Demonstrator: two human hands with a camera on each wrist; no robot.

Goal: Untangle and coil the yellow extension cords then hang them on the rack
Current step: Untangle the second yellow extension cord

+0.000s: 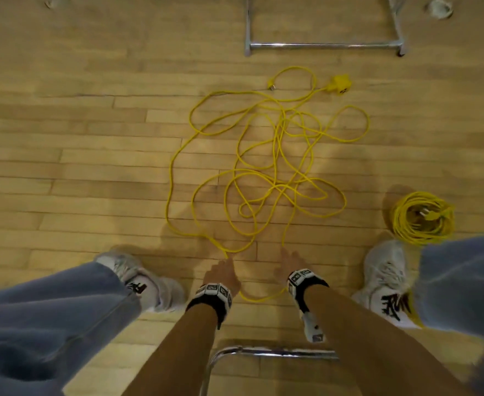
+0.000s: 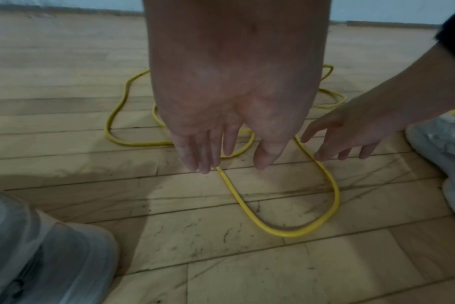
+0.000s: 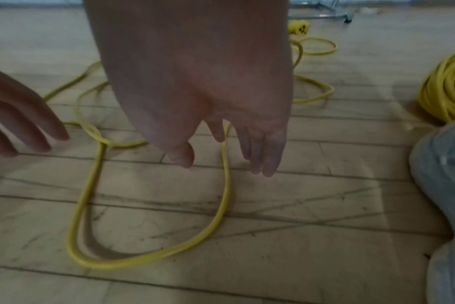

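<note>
Yellow cord [image 1: 266,155] sprawls loose and tangled over the wooden floor [image 1: 78,138] in front of the person, its loops crossing one another many times. At the far end of the tangle lie a yellow socket block [image 1: 341,84] and, just to its left, a small plug [image 1: 272,85]. One loop of this cord curves back toward the person and lies on the floor between the two wrists.

The left hand [image 1: 222,271] reaches down with fingers [image 2: 205,152] straight and together, their tips at the cord where it starts that near loop; the wrist view does not make clear whether they touch it. The right hand [image 1: 290,260] is also spread, fingers [image 3: 262,156] relaxed and pointing down, with the other side of the loop running up between thumb and fingers. Neither hand grips anything.

A second cord [image 1: 423,217], already wound into a neat coil, lies on the floor beside the right shoe [image 1: 386,278]. The left shoe [image 1: 146,278] stands on the other side of the hands. A metal rack base [image 1: 325,45] stands on the floor beyond the tangle.
</note>
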